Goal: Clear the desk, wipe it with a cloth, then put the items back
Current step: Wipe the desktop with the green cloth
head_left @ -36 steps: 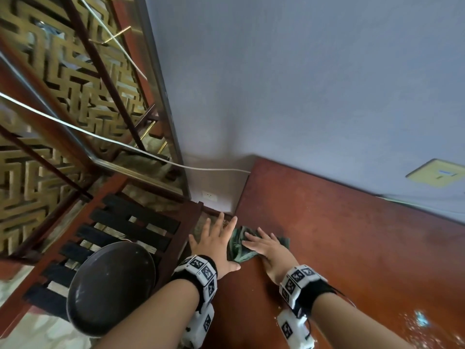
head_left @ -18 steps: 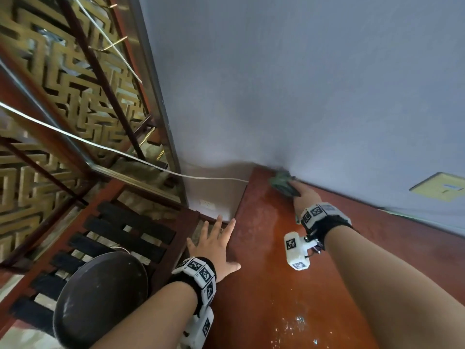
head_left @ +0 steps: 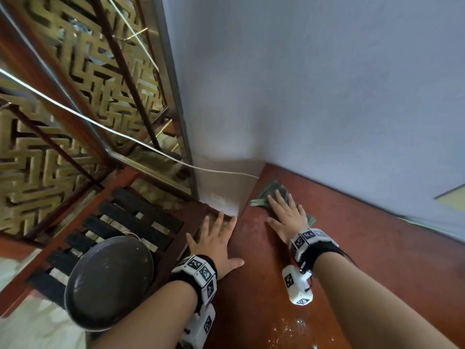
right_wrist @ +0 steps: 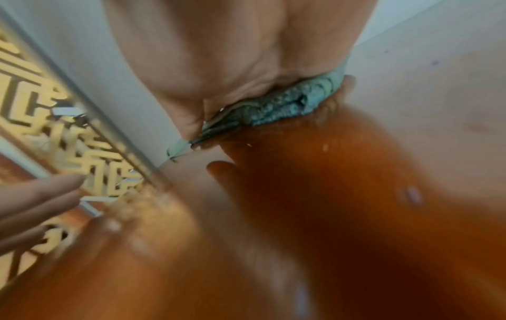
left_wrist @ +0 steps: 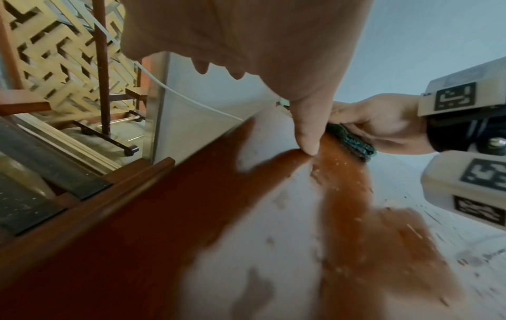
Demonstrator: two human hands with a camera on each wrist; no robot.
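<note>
Near edge of the surface (head_left: pixel 377 260): white specks and wet streaks in front of my wrists, not wiped yet by the look of it.

Left hand (head_left: pixel 217 244) flat, fingers spread and straight, planted on the surface's left edge; fingertips reach past the edge toward the chair (head_left: pixel 141 220). Holding nothing, just bracing.

Right hand (head_left: pixel 286 214) flat too, fingers straight, pressing the cloth (head_left: pixel 275 191) down. No pinch on it, just palm pressure. The hands are apart, the right further in.

Cloth is at the far left corner, near the wall (head_left: pixel 327 96), bunched under my palm. Its long axis runs roughly along my hand, near right to far left, with the far end poking out past my fingertips toward the corner and a flap sticking out left.

Risks, as I judge them:
- Cloth is only pinned, not gripped. On a wet, slick surface it could slide out or ball up further on a fast stroke, so I'd smear rather than wipe.
- It's close to the left edge; a leftward stroke could push it or the crumbs off onto the chair.
- White cable (head_left: pixel 226 172) drops in at that corner; the cloth could snag it.
- Left hand half off the edge: lean too hard and it slips.
</note>
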